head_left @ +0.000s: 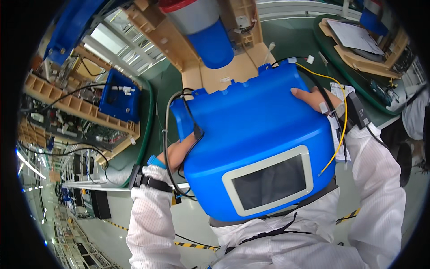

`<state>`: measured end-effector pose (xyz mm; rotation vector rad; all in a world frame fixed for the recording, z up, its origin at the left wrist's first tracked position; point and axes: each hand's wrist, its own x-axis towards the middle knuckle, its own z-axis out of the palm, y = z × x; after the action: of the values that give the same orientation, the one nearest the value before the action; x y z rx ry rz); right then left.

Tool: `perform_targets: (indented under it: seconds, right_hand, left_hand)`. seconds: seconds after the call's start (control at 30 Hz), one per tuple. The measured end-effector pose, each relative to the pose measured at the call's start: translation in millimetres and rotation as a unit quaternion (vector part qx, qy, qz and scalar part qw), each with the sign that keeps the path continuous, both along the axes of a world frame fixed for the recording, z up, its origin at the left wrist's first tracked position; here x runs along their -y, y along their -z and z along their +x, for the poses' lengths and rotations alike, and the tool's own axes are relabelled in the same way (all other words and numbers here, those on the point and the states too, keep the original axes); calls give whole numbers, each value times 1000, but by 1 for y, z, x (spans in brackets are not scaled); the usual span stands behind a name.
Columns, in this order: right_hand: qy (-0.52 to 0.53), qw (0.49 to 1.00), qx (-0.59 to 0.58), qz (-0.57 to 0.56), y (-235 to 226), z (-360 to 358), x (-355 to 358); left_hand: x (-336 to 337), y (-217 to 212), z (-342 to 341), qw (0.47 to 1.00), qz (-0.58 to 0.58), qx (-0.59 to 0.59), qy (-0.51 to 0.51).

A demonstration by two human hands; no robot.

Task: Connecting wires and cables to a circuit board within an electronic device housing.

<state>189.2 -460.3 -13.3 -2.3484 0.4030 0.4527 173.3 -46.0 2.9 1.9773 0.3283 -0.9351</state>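
A large blue plastic housing (pixel 251 116) with a dark screen (pixel 271 184) in a pale frame leans against my body, its screen side toward me. On its left edge my left hand (pixel 181 150) is closed, with the fingertips partly hidden by a black cable and the housing. My right hand (pixel 311 97) grips the right edge, thumb on top and fingers out of sight beneath. Black and grey cables (pixel 165 134) hang past the left side. Beside my right wrist run a black cable and a yellow wire (pixel 344 112) with a loose lower end.
Ahead on the green worktable (pixel 286 38) stands a beige frame (pixel 192 80) holding a blue, grey and red cylinder (pixel 210 45). Another beige assembly with a blue bracket (pixel 121 96) and wiring is at left. Papers (pixel 356 36) lie on a beige part at far right.
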Motion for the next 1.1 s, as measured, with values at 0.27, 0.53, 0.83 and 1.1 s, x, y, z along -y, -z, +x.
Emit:
perform_targets:
  seconds: [0.27, 0.53, 0.83, 1.1]
  right_hand:
    - [114, 975, 51, 186, 24, -11, -27]
    - [16, 939, 220, 265, 45, -14, -10]
    - [47, 947, 231, 219, 36, -25, -13]
    - [69, 916, 303, 255, 50, -18, -18]
  left_hand:
    - [-17, 10, 0, 995, 78, 68, 3]
    - [-43, 5, -1, 997, -35, -43, -61]
    - [16, -94, -24, 937, 85, 329, 85]
    - [197, -109, 52, 838, 186, 393, 331]
